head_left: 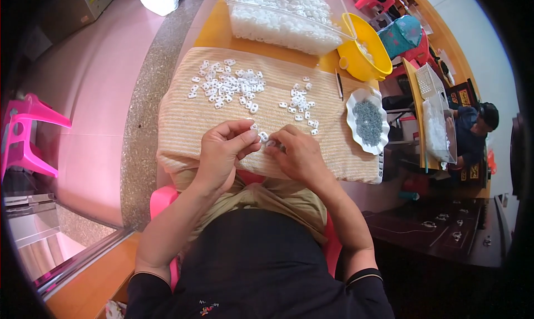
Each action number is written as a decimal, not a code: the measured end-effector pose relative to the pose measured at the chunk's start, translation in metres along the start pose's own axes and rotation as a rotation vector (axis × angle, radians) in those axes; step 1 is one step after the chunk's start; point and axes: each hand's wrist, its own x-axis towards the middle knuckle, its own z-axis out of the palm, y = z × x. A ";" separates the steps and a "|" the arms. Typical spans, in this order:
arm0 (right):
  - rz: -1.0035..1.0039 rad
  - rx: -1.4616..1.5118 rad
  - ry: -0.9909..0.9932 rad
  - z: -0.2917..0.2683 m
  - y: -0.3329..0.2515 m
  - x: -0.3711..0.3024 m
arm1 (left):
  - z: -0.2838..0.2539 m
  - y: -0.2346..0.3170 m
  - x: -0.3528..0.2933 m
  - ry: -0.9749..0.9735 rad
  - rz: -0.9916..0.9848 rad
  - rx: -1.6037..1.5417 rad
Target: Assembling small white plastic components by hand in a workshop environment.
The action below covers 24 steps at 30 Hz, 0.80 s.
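Over the near part of a striped cloth (222, 144), my left hand (222, 149) pinches a small white two-hole plastic piece (254, 126) between thumb and fingertips. Close by, the fingers of my right hand (300, 155) are closed at another white piece (271, 143), partly covered by the fingertips. Between the two hands shows one more white piece (263, 136). A large loose group of the same white pieces (225, 85) lies beyond my left hand, and a smaller group (300, 103) lies beyond my right.
Right of the cloth's middle stands a scalloped white dish (351, 109) of small grey parts (368, 123), with a thin dark pen-like tool (339, 85) nearby. Farther back are a clear bin (278, 33) full of white pieces and a yellow basin (384, 63). Another person (473, 127) sits at right.
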 end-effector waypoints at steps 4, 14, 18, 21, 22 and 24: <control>-0.022 0.021 0.051 0.002 0.000 -0.003 | 0.001 0.000 -0.001 -0.011 -0.008 0.005; -0.055 0.060 0.113 0.006 0.000 -0.006 | 0.002 -0.004 -0.001 -0.014 -0.004 0.003; -0.119 0.078 0.120 0.009 0.004 -0.007 | 0.002 -0.003 -0.002 -0.018 -0.004 0.001; -0.108 0.229 0.123 0.007 0.007 -0.008 | 0.002 -0.004 -0.002 -0.023 -0.008 0.004; -0.056 0.356 0.095 0.007 0.007 -0.008 | 0.002 -0.004 -0.003 -0.023 -0.008 0.003; 0.047 0.603 0.070 0.009 0.008 -0.011 | 0.003 -0.005 -0.004 -0.031 -0.029 0.024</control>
